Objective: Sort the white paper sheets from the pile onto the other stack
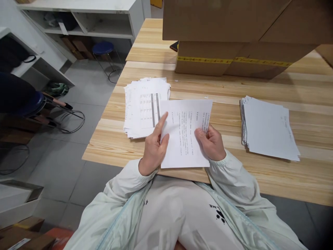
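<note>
I hold one printed sheet of paper (185, 133) over the near edge of a wooden table (286, 180). My left hand (154, 146) grips its left edge, forefinger stretched along the page and thumb on top. My right hand (212, 141) pinches the sheet's right side, fingers curled. To the left of the sheet lies a loose pile of printed pages (143, 104), partly under it. A neater stack of white pages (267, 129), blank side up, lies on the table to the right.
Large cardboard boxes (234, 41) stand at the back of the table. On the floor to the left are a blue stool (103, 48), a chair with a wire frame (31, 104) and white shelves (85, 21). Boxes (23, 232) sit at the lower left.
</note>
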A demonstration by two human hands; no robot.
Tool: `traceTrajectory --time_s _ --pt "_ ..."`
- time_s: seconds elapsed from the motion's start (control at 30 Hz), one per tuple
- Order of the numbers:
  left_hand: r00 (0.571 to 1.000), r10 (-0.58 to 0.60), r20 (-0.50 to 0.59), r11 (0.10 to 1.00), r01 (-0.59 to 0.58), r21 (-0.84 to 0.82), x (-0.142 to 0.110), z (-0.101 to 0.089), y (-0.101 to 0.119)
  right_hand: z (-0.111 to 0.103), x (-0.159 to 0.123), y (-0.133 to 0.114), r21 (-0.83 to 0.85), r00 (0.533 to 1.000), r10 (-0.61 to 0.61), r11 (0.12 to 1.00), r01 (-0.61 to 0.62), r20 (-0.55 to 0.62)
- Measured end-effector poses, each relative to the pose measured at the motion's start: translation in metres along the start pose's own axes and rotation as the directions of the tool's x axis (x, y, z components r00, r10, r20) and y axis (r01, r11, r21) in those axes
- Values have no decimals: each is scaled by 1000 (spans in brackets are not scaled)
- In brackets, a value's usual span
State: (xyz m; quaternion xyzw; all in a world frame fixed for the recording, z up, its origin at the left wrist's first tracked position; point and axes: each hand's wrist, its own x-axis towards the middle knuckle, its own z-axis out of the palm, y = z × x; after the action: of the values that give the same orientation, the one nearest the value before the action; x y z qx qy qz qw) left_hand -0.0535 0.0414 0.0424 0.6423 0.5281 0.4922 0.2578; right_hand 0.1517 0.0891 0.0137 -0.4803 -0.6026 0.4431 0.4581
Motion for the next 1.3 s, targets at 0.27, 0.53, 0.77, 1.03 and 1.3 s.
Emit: traceTrajectory --time_s 0.27,0.53,0.77,1.03,1.3 --pt "993 -98 58 992 102 -79 2 0 19 24 -20 -33 -257 842 -378 832 491 385" --pt "989 -144 41 987 147 -66 3 8 16 30 -29 -31 -374 832 -372 763 527 412" --pt "985 -166 40 983 169 -71 3 7 16 28 -28 -31 -354 834 -377 776 522 402" --pt "984 -168 59 982 172 -77 3 5 13 25 -26 -31 -346 835 -356 788 510 421" --pt "957 -278 77 910 289 -298 2 2 6 13 -27 -33 -363 920 -294 853 375 261"
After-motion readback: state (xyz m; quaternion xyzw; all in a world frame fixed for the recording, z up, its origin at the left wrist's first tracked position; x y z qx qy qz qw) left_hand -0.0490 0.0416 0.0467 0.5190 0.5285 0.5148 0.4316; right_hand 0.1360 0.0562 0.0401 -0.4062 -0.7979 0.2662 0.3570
